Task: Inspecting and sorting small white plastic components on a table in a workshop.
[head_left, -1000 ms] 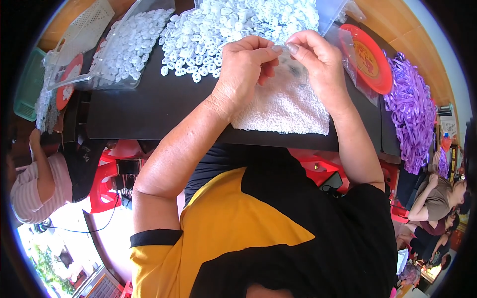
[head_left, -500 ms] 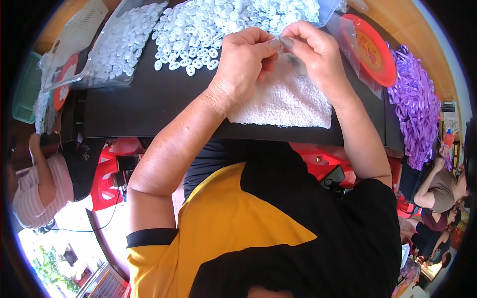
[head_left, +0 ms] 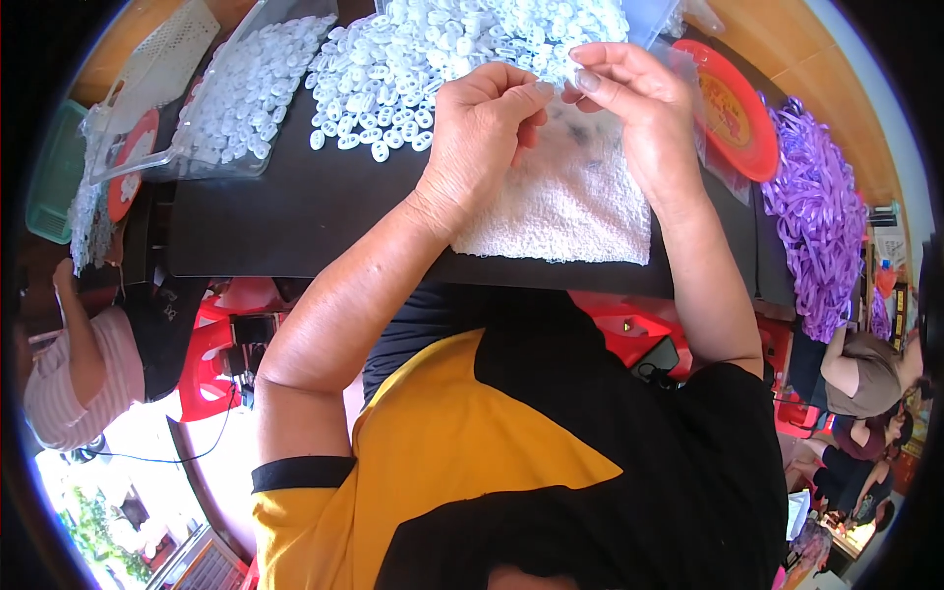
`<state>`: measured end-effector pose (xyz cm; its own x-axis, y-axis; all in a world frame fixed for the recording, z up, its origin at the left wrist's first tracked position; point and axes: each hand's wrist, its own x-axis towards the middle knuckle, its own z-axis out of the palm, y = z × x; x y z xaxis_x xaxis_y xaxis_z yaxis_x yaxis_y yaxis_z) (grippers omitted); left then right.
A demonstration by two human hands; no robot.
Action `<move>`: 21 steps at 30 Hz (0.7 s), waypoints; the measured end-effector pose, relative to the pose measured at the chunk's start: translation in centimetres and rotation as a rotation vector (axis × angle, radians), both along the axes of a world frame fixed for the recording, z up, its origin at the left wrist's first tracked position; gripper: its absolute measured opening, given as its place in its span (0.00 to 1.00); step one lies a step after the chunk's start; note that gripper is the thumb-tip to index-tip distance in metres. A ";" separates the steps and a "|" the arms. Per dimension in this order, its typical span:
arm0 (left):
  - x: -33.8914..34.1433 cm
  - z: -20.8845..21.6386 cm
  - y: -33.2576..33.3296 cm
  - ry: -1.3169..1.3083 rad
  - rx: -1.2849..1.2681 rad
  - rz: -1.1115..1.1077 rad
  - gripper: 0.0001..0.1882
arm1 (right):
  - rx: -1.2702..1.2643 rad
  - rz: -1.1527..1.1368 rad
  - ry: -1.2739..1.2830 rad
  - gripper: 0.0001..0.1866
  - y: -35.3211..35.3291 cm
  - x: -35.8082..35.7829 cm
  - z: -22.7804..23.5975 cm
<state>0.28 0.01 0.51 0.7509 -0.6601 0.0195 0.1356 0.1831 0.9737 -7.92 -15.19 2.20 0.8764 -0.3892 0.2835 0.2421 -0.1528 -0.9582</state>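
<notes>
Over the white terry towel (head_left: 570, 211), my left hand (head_left: 482, 133) is closed, thumb pressed on the curled forefinger. Whatever is in that pinch is too small or too hidden to tell. My right hand (head_left: 644, 113) pinches a small white plastic piece (head_left: 571, 72) between thumb and forefinger, its other fingers bent. A narrow gap separates the fingertips of both hands. Just beyond them spreads a heap of white oval plastic pieces (head_left: 393, 74), each with slots through it.
A clear tray (head_left: 157, 162) holding translucent pieces lies to the left on the dark table (head_left: 295, 226). At the right are a red plate (head_left: 762, 147) and a bundle of purple straps (head_left: 811, 226). Other people sit at both sides, one in a striped shirt (head_left: 84, 383).
My hands were fingertip to fingertip and have parted slightly. The right hand has shifted right, and its fingers have loosened a little. The whole view has tilted slightly.
</notes>
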 end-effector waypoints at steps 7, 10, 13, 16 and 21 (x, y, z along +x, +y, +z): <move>-0.1 0.0 0.0 -0.134 0.013 0.038 0.09 | -0.054 -0.001 0.002 0.09 0.4 -0.2 0.2; -0.2 -0.1 0.0 -0.144 0.023 0.040 0.09 | -0.022 0.009 -0.018 0.09 0.5 -0.2 0.2; -0.2 -0.1 -0.1 -0.165 0.037 0.042 0.09 | -0.040 0.000 -0.015 0.09 0.7 -0.2 0.2; -0.2 -0.2 0.0 -0.197 0.035 0.040 0.09 | -0.094 0.000 -0.030 0.09 0.8 -0.1 -0.3; -0.2 -0.2 0.0 -0.247 0.039 0.030 0.09 | -0.026 0.006 0.029 0.07 0.9 -0.2 0.2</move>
<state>0.07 0.02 0.34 0.7456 -0.6416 0.1800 -0.1126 0.1449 0.9830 -8.11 -14.33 2.44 0.8867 -0.3765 0.2685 0.2157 -0.1768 -0.9603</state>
